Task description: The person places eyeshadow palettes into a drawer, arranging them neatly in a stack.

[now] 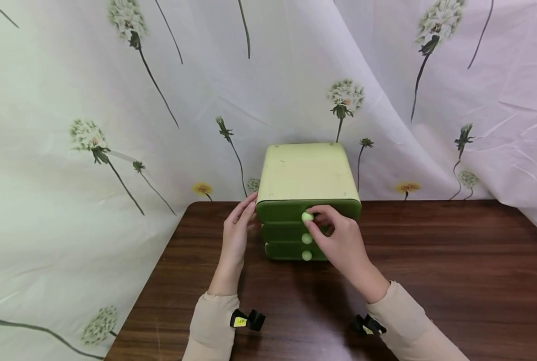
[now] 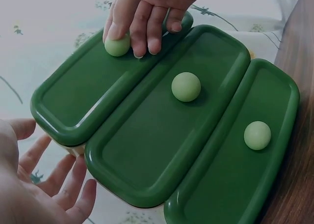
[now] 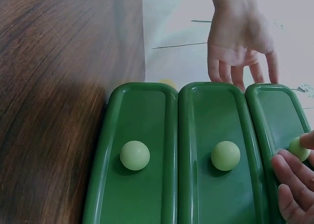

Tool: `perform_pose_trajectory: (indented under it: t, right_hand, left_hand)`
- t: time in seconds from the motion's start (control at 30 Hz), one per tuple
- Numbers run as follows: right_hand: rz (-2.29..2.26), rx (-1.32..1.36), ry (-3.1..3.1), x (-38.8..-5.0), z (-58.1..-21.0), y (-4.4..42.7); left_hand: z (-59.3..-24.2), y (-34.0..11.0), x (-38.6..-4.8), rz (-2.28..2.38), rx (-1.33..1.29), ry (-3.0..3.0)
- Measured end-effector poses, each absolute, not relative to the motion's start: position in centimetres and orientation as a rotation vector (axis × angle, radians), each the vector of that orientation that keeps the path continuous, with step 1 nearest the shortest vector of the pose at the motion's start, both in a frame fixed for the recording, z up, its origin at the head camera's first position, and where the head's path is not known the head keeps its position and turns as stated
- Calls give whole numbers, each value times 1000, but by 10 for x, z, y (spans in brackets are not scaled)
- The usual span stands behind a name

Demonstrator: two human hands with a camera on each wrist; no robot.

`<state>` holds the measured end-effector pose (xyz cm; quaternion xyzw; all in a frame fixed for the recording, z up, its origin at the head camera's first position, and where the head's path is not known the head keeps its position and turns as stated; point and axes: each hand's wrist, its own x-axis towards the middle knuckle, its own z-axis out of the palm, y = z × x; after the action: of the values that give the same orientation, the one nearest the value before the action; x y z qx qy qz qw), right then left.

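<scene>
A small drawer cabinet (image 1: pixel 308 170) with a pale yellow-green top and three dark green drawer fronts stands on the table. My right hand (image 1: pixel 340 238) pinches the round light green knob (image 1: pixel 307 216) of the top drawer between thumb and fingers. At the cabinet's left side, my left hand (image 1: pixel 237 225) rests with its fingers loosely extended against the edge; the left wrist view shows these fingers (image 2: pixel 59 180) beside the top drawer's corner. The middle knob (image 3: pixel 225 155) and the bottom knob (image 3: pixel 135 155) are untouched. All three drawer fronts look nearly flush.
A dark brown wood table (image 1: pixel 453 260) carries the cabinet and spreads to both sides. Behind it hangs a white cloth (image 1: pixel 286 75) printed with dandelions, close to the cabinet's back. Black straps with small devices (image 1: pixel 255 320) sit at both wrists, over beige sleeves (image 1: pixel 214 321).
</scene>
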<state>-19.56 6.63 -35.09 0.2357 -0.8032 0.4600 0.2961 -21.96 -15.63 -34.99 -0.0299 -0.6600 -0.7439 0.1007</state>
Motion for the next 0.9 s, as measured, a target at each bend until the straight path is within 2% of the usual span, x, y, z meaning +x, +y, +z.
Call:
perform_pose_trajectory:
  t: [0.6,0.9]
  right_hand:
    - [1220,632,-2192,-198,-348,71]
    - [1125,549,-2178,-179,-344,109]
  left_hand:
    - [-351,-157,-224,-2201,-94,-1946]
    - [-349,-162,-218,-1902,-210,-2101]
